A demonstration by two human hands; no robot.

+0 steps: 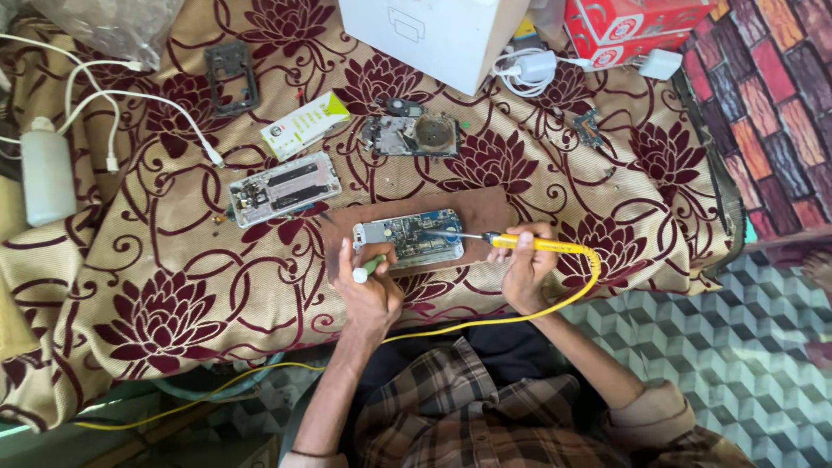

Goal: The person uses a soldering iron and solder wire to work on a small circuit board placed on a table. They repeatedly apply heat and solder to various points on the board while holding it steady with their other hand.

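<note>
An opened phone point(409, 239) with its circuit board showing lies on a brown wooden board point(485, 212). My right hand point(523, 270) grips a yellow soldering iron point(537, 244); its metal tip reaches left onto the upper right of the phone's board. A yellow cord point(485, 319) runs from the iron down and off to the left. My left hand point(368, 290) rests at the phone's near edge and holds a small green and white pen-like tool point(367, 268).
A floral cloth point(156, 286) covers the table. On it lie another opened phone point(284, 188), a phone frame point(231, 78), a dismantled part point(412, 135), a green and white box point(305, 125), a white bottle point(47, 173), white cables point(130, 95), a white box point(433, 35) and red cartons point(628, 26).
</note>
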